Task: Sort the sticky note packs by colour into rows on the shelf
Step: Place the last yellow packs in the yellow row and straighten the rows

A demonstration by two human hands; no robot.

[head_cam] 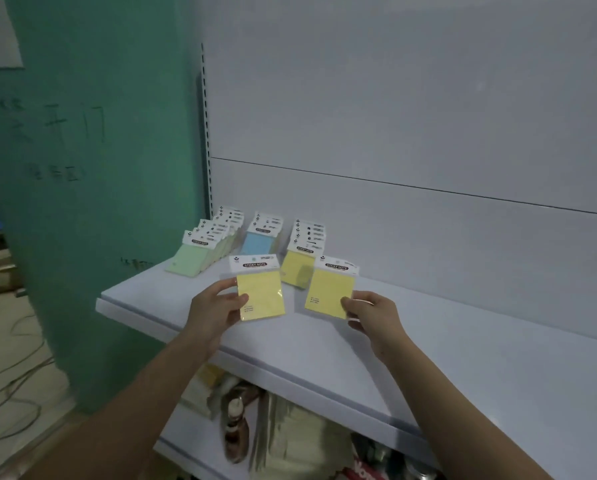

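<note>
My left hand (214, 306) pinches a yellow sticky note pack (260, 292) by its left edge, held above the white shelf (428, 341). My right hand (369, 313) pinches a second yellow pack (328, 292) at its lower right corner. Behind them three rows lean back on the shelf: a green row (200, 251) at the left, a blue row (260, 237) in the middle, and a yellow row (299, 268) on the right, directly behind the held packs.
The white back panel (394, 133) rises behind the shelf. A teal pillar (82, 168) stands to the left. A lower shelf (273, 427) holds mixed goods. Cables lie on the floor (10, 375) at the left. The shelf runs bare to the right.
</note>
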